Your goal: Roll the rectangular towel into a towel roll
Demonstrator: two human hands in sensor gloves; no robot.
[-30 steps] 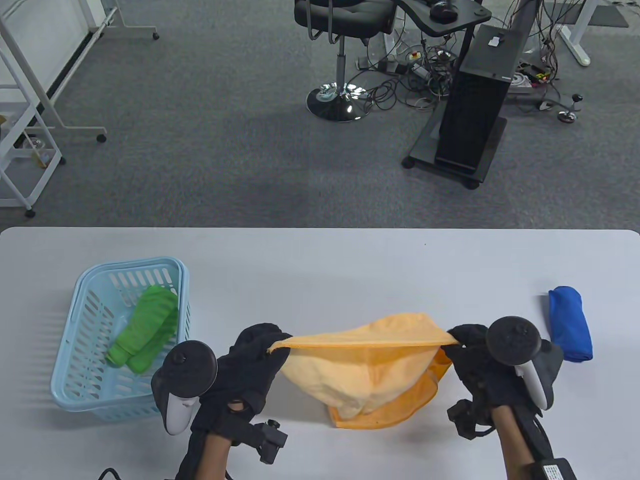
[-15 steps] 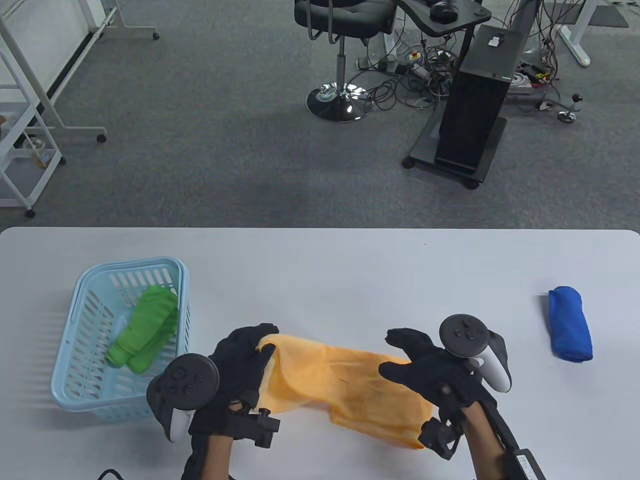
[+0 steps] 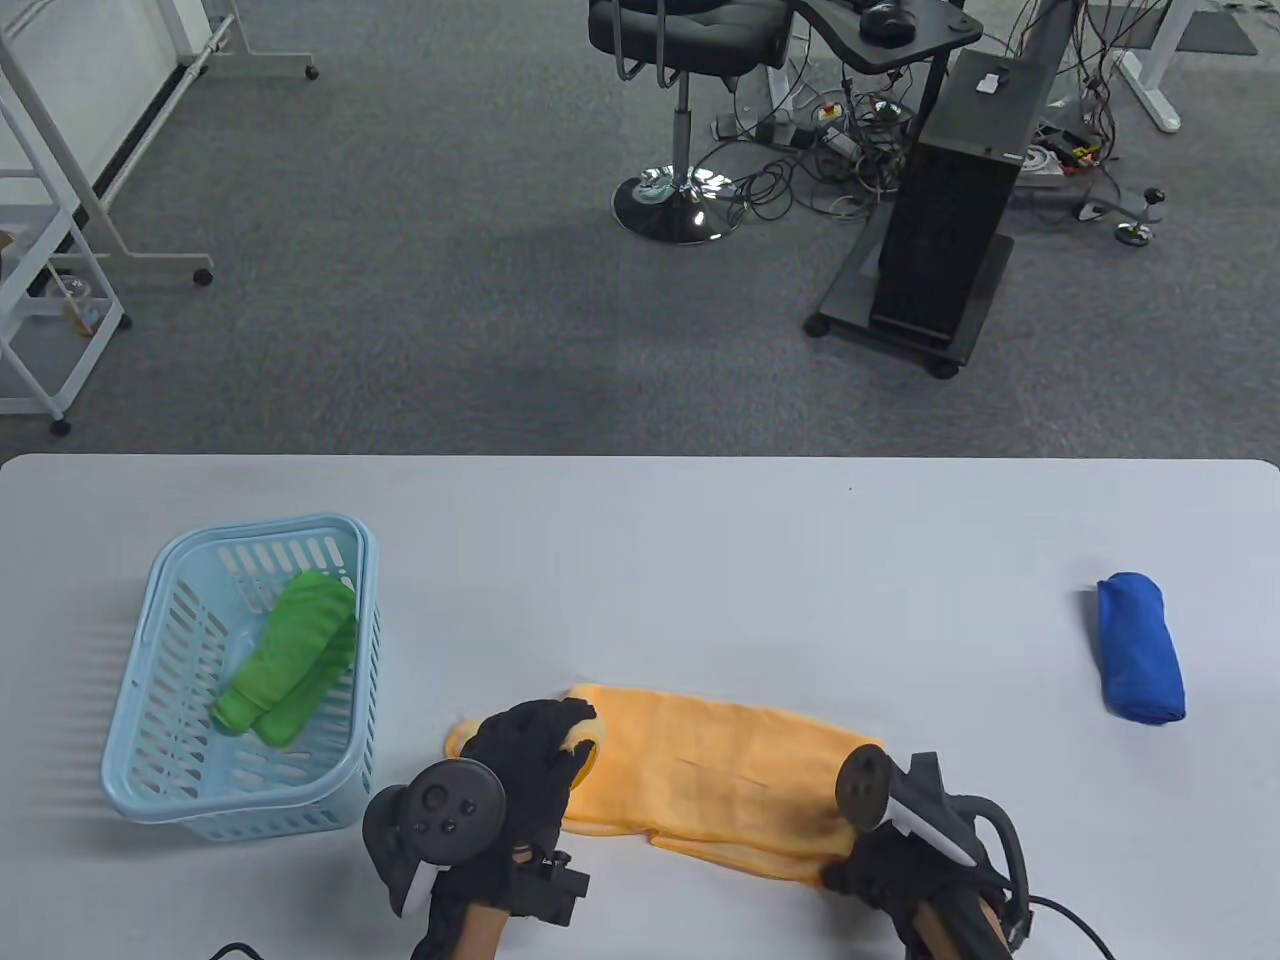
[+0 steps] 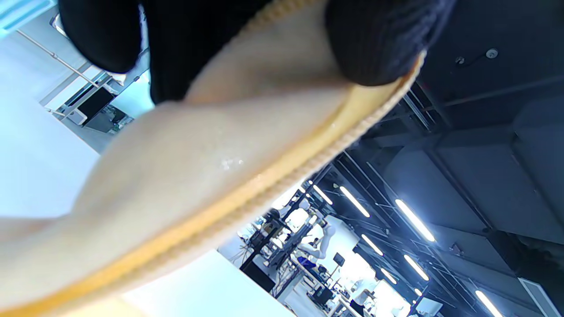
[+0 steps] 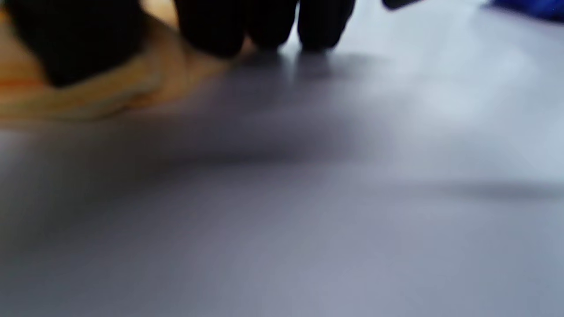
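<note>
The orange towel now lies flat; left hand fingers pinch its end, right hand fingers unclear.

Beyond the pale bench lies grey carpet. At the far side stand a black office chair on a chrome base, a black cabinet on wheels and a tangle of cables. White frames on wheels stand far left.
</note>
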